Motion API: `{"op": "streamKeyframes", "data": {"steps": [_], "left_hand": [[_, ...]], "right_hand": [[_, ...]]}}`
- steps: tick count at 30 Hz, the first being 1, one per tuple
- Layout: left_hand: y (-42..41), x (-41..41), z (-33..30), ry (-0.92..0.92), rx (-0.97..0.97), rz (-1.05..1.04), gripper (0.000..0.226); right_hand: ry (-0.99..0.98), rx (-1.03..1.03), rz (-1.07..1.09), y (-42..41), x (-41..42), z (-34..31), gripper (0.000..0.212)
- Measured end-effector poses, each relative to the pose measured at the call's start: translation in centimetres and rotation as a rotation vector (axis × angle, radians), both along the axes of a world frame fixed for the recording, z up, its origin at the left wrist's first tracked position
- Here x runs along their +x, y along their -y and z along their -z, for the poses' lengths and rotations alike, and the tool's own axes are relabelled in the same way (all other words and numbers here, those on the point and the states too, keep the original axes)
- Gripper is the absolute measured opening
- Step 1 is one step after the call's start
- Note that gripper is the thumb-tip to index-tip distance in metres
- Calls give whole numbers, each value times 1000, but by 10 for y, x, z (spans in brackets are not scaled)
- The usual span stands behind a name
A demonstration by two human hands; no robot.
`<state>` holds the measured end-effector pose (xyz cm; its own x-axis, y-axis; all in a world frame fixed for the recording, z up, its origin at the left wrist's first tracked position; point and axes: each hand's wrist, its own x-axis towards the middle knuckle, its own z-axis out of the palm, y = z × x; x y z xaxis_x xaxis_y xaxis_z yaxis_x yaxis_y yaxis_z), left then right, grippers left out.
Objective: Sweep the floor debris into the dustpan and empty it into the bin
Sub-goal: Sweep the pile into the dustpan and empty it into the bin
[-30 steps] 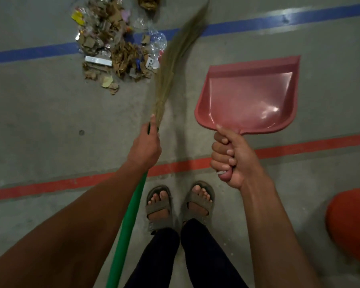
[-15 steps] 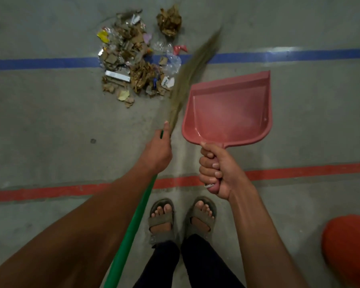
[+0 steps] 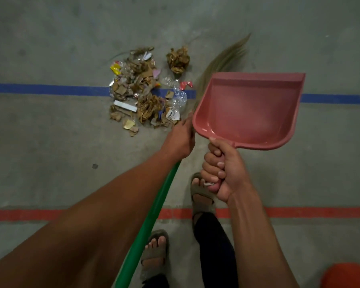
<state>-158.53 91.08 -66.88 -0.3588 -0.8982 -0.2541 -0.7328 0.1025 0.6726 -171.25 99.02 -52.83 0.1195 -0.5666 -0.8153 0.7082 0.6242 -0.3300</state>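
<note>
A pile of debris (image 3: 142, 94), with torn cardboard, plastic wrappers and paper scraps, lies on the grey floor across a blue line. My left hand (image 3: 180, 139) grips a broom with a green handle (image 3: 154, 221). Its straw bristles (image 3: 222, 61) reach up right of the pile, partly hidden behind the dustpan. My right hand (image 3: 220, 171) grips the handle of an empty pink dustpan (image 3: 247, 109), held in the air to the right of the pile.
A blue line (image 3: 40, 88) and a red line (image 3: 310, 212) run across the concrete floor. My sandalled feet (image 3: 155, 252) stand near the red line, one stepping over it. An orange rounded object (image 3: 349, 276) shows at the bottom right corner.
I have stepped forward toward the pile; one foot has crossed the red line. The debris appears closer and lower in view. Broom and dustpan have come forward beside the pile.
</note>
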Motion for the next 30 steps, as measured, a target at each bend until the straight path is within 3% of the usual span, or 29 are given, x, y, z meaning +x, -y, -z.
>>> {"op": "streamKeyframes", "data": {"steps": [4,9,16,21,26,30], "left_hand": [[56,-32,32,23,43,-142,58],[111,-65,62,45,241,-421,52],[94,-64,54,67,313,-655,57],[53,-48,52,122,207,-463,67],[24,-26,75,267,329,-184,76],[0,-2,72,374,381,-298,80]], "right_hand": [[-86,24,-63,55,-37,15,43],[-105,48,-132,116,-66,33,41],[-53,135,-212,129,-58,55,39],[-10,149,-207,126,-54,63,39],[-9,160,-220,125,-48,68,39],[-29,172,-237,118,-42,69,39]]}}
